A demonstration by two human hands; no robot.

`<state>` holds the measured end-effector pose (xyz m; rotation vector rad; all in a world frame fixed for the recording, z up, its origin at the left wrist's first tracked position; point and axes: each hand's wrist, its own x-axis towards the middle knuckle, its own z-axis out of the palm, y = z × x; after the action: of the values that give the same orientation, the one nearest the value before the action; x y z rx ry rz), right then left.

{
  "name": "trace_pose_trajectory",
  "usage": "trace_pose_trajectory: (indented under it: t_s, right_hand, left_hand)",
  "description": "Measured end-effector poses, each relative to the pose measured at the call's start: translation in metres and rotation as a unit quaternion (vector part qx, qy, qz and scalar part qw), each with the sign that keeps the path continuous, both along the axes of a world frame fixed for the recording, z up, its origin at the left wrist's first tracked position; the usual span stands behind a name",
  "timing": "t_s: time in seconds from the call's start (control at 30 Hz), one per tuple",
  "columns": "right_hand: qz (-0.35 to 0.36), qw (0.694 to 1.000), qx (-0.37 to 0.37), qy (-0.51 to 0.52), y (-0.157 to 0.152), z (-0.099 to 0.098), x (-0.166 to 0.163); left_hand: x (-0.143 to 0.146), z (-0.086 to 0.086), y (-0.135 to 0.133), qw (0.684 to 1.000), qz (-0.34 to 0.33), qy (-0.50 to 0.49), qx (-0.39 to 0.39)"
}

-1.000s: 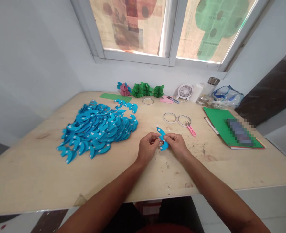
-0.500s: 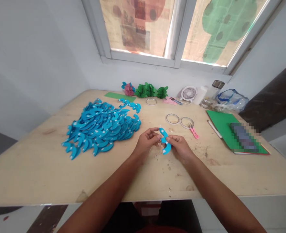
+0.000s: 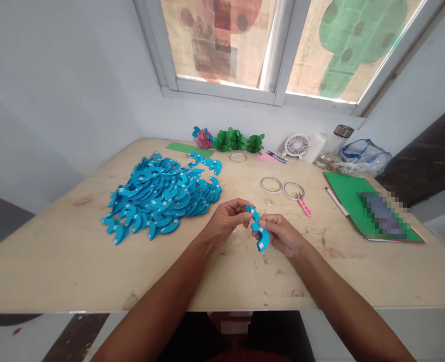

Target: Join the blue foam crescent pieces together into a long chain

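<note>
Both of my hands hold one curved blue paper cutout [image 3: 260, 232] with small white tape squares on it, just above the wooden table [image 3: 75, 256]. My left hand [image 3: 227, 219] pinches its upper end with thumb and fingertips. My right hand [image 3: 281, 234] grips its middle from the right, fingers curled. A large heap of the same blue cutouts [image 3: 161, 196] lies to the left of my hands.
Two tape rings [image 3: 281, 186] and small pink scissors [image 3: 304, 203] lie beyond my hands. Further back are a third ring [image 3: 238, 157], green and pink paper decorations [image 3: 234, 140], a small white fan [image 3: 296, 145], a jar [image 3: 334, 144], and green sheets [image 3: 358, 198] at right.
The cutout has turned in my hands and now hangs lower, with its lower end pointing down toward me. Both hands have shifted slightly nearer; the view has also crept a little.
</note>
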<state>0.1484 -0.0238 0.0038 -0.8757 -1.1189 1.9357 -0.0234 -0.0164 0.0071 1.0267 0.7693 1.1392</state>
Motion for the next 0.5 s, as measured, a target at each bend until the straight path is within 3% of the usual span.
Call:
trace_pose_trajectory:
  t_s: [0.5]
  right_hand:
    - [0.018,1.000,-0.008,0.016,-0.0007,-0.0018,0.0023]
  left_hand:
    - [0.0015,-0.0007,-0.0034,0.997,-0.028,-0.062,0.023]
